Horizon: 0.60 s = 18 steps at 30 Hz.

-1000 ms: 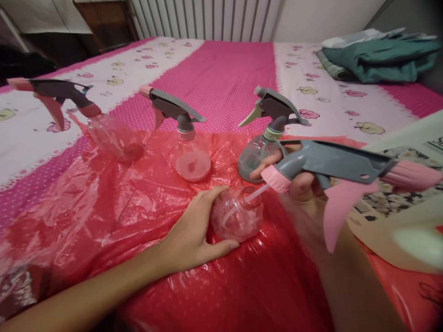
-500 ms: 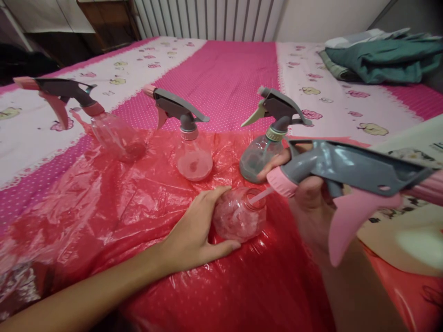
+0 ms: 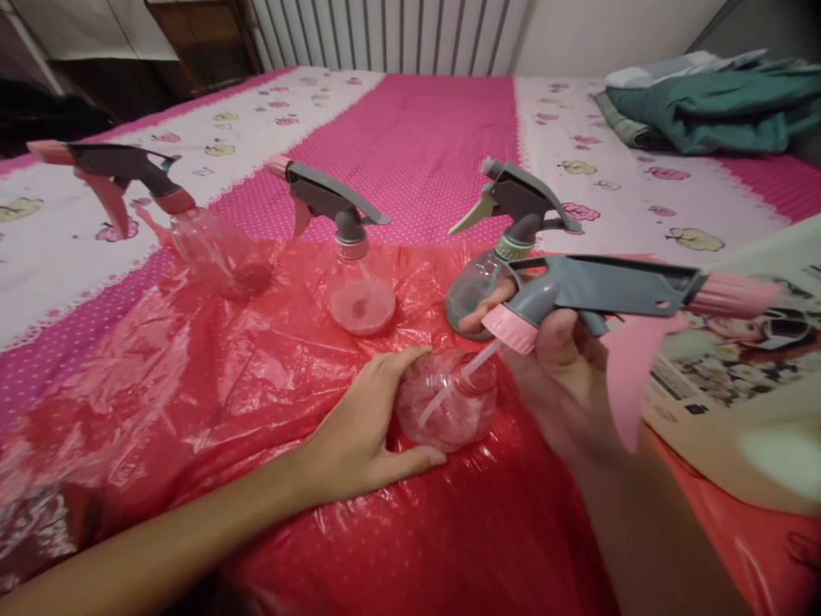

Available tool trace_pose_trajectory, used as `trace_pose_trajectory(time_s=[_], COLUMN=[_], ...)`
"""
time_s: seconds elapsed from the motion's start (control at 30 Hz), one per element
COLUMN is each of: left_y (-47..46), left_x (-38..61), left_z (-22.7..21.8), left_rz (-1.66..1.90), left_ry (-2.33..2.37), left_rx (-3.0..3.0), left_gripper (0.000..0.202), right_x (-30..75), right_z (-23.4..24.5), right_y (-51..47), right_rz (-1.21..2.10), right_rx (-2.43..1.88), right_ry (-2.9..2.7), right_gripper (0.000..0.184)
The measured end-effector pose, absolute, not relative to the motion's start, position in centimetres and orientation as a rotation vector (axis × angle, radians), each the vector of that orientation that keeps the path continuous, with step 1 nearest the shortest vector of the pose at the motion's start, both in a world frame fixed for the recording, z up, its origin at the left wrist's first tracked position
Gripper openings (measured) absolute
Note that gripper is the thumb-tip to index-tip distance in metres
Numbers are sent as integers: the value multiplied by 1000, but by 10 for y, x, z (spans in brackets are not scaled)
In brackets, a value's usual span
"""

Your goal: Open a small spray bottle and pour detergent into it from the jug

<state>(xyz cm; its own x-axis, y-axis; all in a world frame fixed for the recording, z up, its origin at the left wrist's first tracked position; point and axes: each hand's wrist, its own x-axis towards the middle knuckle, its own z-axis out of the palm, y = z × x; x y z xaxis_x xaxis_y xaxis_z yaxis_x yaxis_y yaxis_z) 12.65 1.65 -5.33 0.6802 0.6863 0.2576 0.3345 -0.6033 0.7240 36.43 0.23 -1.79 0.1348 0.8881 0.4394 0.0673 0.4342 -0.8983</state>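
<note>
My left hand [image 3: 369, 428] is wrapped around the side of a clear pink bottle [image 3: 442, 406], which leans on the red plastic sheet [image 3: 211, 368]. Between thumb and fingers, my right hand [image 3: 564, 359] grips a grey and pink spray head [image 3: 616, 287], its nozzle pointing right. From its pink collar a thin dip tube [image 3: 442, 398] runs down through the bottle's open neck. The collar is still apart from the neck. Just behind my right fingers stands a green-tinted spray bottle [image 3: 471, 287], partly hidden.
Two pink spray bottles, one in the middle [image 3: 361, 295] and one tilted at the left [image 3: 221, 252], stand on the sheet. A printed fan-like board [image 3: 737, 428] lies at right. Folded green cloth [image 3: 718, 107] rests on the pink bedspread [image 3: 442, 120] at the far right.
My right hand has moved the spray head left, closer to the bottle. More of the dip tube is now inside the bottle. My left hand has stayed in place.
</note>
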Motion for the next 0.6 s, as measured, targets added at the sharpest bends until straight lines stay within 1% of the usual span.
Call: trace_pose_trajectory(time_s=[0.13,0.23,0.3,0.43,0.53,0.6], left_y=[16,16,16,16,16,16], left_x=[125,125,124,124,124,124], left_z=[-55,-55,-55,-55,-55,-55], left_rz=[695,695,693,688,676,668], left_ry=[789,789,788,788,794,797], left_rx=[2230,2225,2222,2222,2213,2207], left_gripper=[96,98,98,98,99,100], right_x=[366,367,367,369,373,375], right_z=[-11,-8,-7,-6,-9,-12], right_y=[-1,-2,-1,3,6,8], right_rz=[710,682,687,712,737,751], right_rx=[-1000,-983,-951,-885,-825,-788], right_ry=[-1319,-1327,-1328,-1319,-1269,-1260], right_gripper=[30,32,37,42,35,34])
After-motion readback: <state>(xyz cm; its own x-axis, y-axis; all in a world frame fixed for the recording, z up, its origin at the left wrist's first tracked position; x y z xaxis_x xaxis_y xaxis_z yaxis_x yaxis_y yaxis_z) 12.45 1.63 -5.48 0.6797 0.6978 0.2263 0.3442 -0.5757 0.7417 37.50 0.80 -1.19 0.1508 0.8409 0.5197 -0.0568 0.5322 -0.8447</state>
